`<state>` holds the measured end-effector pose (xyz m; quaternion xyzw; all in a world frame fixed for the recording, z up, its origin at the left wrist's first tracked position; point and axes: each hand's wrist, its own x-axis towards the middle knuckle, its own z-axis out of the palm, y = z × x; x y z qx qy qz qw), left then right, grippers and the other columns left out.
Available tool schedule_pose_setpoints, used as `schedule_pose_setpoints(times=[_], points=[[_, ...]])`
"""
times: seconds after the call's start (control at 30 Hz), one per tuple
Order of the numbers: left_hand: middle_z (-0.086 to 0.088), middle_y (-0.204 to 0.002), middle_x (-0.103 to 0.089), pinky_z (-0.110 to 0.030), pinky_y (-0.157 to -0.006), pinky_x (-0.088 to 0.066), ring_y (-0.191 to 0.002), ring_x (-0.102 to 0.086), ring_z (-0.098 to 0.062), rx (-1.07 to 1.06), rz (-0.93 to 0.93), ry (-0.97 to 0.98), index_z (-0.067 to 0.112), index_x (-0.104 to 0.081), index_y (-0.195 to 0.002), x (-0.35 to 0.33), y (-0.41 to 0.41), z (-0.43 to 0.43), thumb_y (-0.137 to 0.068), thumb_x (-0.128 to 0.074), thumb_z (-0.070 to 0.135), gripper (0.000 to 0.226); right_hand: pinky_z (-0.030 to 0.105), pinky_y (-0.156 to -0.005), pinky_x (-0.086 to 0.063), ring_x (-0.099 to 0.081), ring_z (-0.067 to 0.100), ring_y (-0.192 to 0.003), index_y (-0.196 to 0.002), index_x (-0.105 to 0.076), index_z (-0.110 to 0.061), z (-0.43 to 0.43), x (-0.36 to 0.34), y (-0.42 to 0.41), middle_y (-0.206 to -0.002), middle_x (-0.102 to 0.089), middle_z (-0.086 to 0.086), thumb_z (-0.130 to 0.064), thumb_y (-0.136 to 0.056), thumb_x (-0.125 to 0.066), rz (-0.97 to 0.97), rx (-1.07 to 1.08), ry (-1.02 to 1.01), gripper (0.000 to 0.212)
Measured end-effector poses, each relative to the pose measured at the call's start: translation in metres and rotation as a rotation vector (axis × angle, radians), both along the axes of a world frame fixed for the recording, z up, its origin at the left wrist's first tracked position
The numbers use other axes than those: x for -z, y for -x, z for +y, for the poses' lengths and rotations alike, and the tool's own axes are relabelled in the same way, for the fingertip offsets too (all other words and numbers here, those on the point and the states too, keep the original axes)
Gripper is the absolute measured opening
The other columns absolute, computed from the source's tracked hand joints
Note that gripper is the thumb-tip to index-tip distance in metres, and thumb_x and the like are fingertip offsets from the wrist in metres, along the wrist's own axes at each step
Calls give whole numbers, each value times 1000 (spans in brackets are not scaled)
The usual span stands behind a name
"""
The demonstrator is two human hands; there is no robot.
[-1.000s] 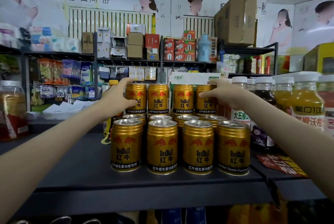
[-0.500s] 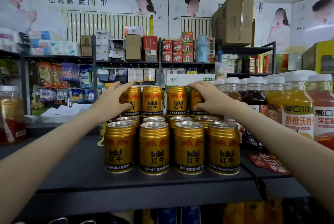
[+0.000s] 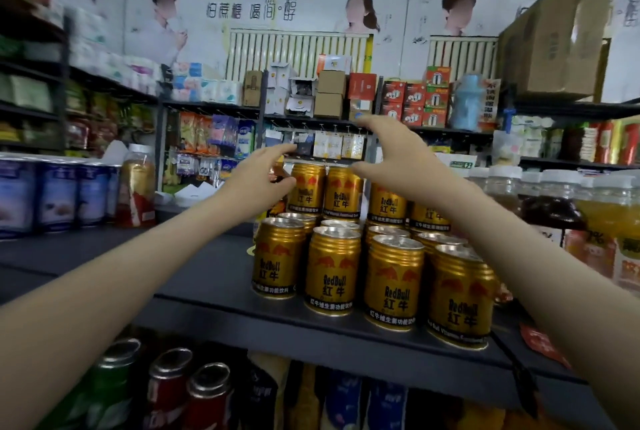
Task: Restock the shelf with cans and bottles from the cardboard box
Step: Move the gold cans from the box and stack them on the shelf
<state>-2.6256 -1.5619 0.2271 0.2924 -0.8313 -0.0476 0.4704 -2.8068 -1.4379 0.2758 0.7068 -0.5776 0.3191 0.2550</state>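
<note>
Two tiers of gold cans (image 3: 332,270) stand on the dark shelf (image 3: 207,277), four across the front row, with the upper tier toward the back. The left hand (image 3: 258,183) is spread open beside the upper tier's left end; contact is unclear. The right hand (image 3: 391,159) hovers above that tier, fingers splayed, gripping nothing. Bottles (image 3: 550,201) stand just to the right.

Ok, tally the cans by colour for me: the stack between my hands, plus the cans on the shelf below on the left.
Gold metal drink cans, in view: 12
Red metal cans, lower shelf: 2
Green metal can, lower shelf: 1
Total: 15
</note>
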Motion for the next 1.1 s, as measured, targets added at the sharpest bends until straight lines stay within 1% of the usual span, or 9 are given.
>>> schedule_pose_setpoints(times=[0.1,0.17,0.23,0.3,0.47,0.63,0.8,0.97,1.1], points=[[4,-146,-41,-38,-105,-41,-130,-41,-13,51,26,-30,35,-32,-145,9,-30,22,-95,-57,24,57,29,-107,-31,-36,18,-134,-145,-34,-16,10,11,-47,-146,-40,3,-19,-92,-58,24,-54,36,58],[2,-132,-51,-38,-100,-46,-119,-50,-13,87,114,-52,34,-40,-141,20,-57,37,-94,-58,23,51,30,-104,-33,-37,19,-132,-144,-35,-16,13,30,-82,-144,-42,4,-19,-94,-54,125,-76,68,53],[3,-121,-54,-27,-93,-50,-108,-56,-13,81,207,-78,26,-48,-134,45,-91,51,-94,-58,19,42,32,-99,-38,-42,21,-126,-140,-40,-15,14,61,-120,-136,-48,6,-18,-94,-54,165,-172,63,48],[2,-119,-56,-15,-86,-48,-105,-57,-10,19,207,-91,22,-49,-132,81,-132,64,-95,-57,18,38,32,-93,-40,-45,23,-120,-135,-44,-12,11,98,-159,-129,-51,7,-16,-92,-55,147,-277,18,44],[0,-131,-54,-21,-96,-44,-116,-52,-10,-254,55,-127,18,-44,-138,177,-262,88,-93,-57,19,47,32,-94,-39,-47,27,-116,-131,-48,-8,-16,195,-286,-125,-53,9,-11,-89,-57,13,-454,-165,42],[-7,-146,-40,-16,-100,-26,-134,-38,-20,-496,-62,-391,11,-32,-146,267,-398,118,-88,-55,12,62,37,-95,-41,-48,30,-116,-128,-51,-5,-30,290,-442,-121,-54,12,-7,-85,-58,-133,-627,-402,43],[-11,-152,-30,-38,-108,-36,-137,-33,-27,-706,-188,-540,9,-25,-149,329,-517,156,-90,-54,17,66,32,-104,-35,-38,22,-129,-138,-41,-11,-27,355,-571,-134,-46,6,-15,-92,-53,-85,-755,-622,48],[-10,-154,-25,-31,-109,-28,-140,-28,-25,-824,-286,-642,11,-20,-150,375,-600,182,-93,-51,20,65,30,-107,-29,-32,20,-136,-143,-36,-14,-31,407,-655,-143,-40,6,-18,-95,-53,-17,-809,-792,52],[-9,-154,-26,-33,-110,-29,-139,-29,-25,-912,-218,-787,15,-20,-150,422,-647,181,-95,-49,24,63,34,-109,-33,-34,20,-135,-143,-35,-14,-57,451,-704,-142,-41,5,-16,-94,-54,44,-817,-899,52]])
